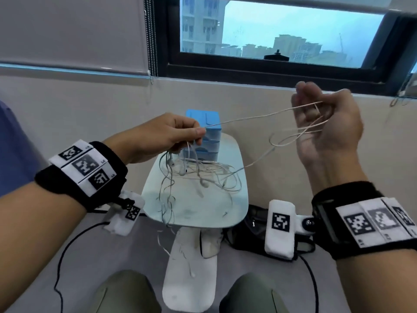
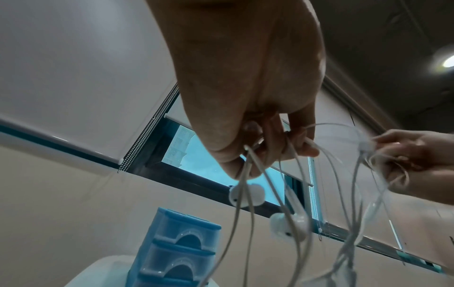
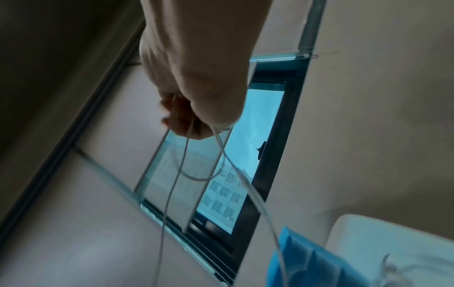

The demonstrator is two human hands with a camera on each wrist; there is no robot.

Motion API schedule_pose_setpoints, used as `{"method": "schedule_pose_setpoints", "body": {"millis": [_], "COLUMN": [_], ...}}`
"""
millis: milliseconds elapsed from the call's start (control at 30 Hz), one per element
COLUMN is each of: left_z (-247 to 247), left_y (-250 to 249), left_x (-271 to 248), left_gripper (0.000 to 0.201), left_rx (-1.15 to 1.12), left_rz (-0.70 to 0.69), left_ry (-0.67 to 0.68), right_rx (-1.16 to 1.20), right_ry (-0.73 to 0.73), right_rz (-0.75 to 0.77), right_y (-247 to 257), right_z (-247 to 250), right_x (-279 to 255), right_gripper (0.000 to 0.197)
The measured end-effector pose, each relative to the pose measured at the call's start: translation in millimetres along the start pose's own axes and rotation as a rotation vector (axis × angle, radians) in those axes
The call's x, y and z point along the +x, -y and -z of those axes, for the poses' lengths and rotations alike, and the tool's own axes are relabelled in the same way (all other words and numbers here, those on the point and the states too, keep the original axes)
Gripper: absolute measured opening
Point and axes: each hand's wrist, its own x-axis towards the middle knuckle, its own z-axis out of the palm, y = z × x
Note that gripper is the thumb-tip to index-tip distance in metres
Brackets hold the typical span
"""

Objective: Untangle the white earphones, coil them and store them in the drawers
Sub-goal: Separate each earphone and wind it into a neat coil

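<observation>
Earphones (image 1: 198, 175), white and tangled, hang in a mass from the left hand (image 1: 158, 136) above the small white tabletop (image 1: 239, 199). Left grip: thumb and fingers pinch several cable strands, with earbuds (image 2: 247, 195) dangling just below. One strand runs taut up to the right hand (image 1: 325, 125), raised well apart from the left. Right grip: fingers curled round several cable loops. Blue drawer unit (image 1: 206, 136) stands upright at the far edge of the tabletop, behind the tangle, drawers closed. Loose cable ends trail over the near tabletop edge.

Tangled cords (image 1: 198, 177) before blue drawers (image 1: 206, 136).
</observation>
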Motion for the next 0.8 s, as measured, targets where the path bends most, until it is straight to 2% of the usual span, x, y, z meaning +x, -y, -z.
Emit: {"method": "schedule_pose_setpoints", "body": {"millis": [33,100,200,233,300,367,533,667,733,800], "left_z": [-1,-3,-5,-5,-5,-2,1,-1,-1,0], "left_y": [1,-1,-13,-18,-23,-23,-6,8,13,16], "left_x": [0,2,9,11,14,14,9,8,7,7], "left_gripper": [0.026,0.026,0.029,0.028,0.028,0.027,0.034,0.043,0.038,0.032], "left_rx": [0.004,0.024,0.064,0.071,0.08,0.082,0.033,0.031,0.04,0.034], "left_rz": [0.002,-0.008,-0.044,-0.054,-0.066,-0.057,-0.002,0.036,0.058,0.067], "left_ry": [0.001,0.0,0.015,0.023,0.029,0.029,0.049,0.073,0.079,0.067], "right_rx": [-0.005,-0.239,-0.873,-1.085,-1.249,-1.112,-0.488,-0.332,-0.271,-0.232], "right_ry": [0.015,0.113,0.475,0.608,0.765,0.697,0.244,-0.028,-0.105,-0.121], "right_rz": [-0.032,-0.131,-0.266,-0.288,-0.283,-0.24,-0.187,0.035,0.16,0.228], "right_y": [-3,-11,-31,-37,-46,-45,-14,-1,4,8], "right_z": [1,0,-4,-5,-5,-8,-7,6,14,20], "right_x": [-2,-7,-19,-24,-30,-28,-2,16,23,24], "right_gripper": [0.02,0.029,0.016,0.017,0.027,0.033,0.033,0.036,0.033,0.026]}}
